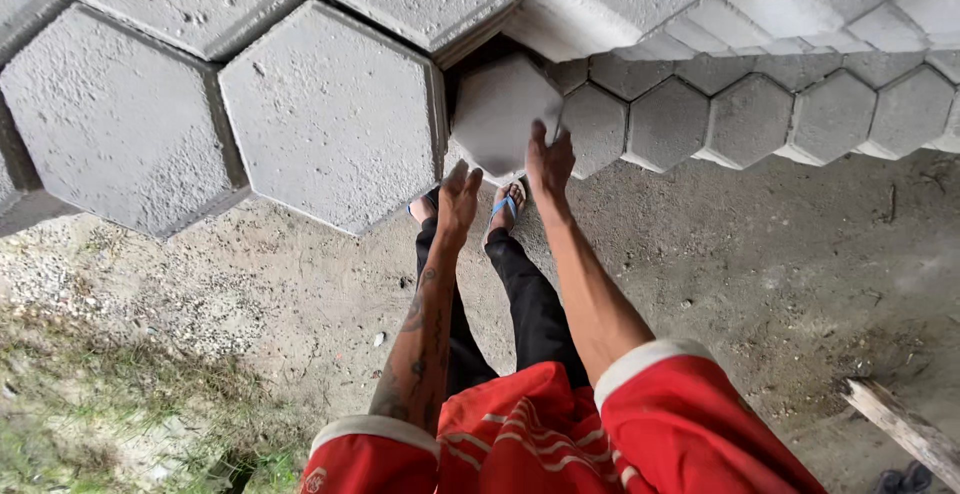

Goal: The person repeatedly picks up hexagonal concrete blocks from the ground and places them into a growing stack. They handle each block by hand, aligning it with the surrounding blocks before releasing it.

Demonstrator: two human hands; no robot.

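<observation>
Fingers of both hands, left (458, 197) and right (549, 159), spread open against hexagonal concrete block (497, 109)

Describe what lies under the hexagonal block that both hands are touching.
Under the grey hexagonal block, touched by the left hand and right hand, the person's sandalled feet show on dirt ground. The block covers whatever supports it.

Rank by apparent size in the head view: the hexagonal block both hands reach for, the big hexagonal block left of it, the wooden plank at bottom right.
1. big hexagonal block, though it sits nearer the camera, so its true size is unsure.
2. held hexagonal block, touched by the right hand with the left hand just below it.
3. wooden plank, cut off by the frame edge.
</observation>
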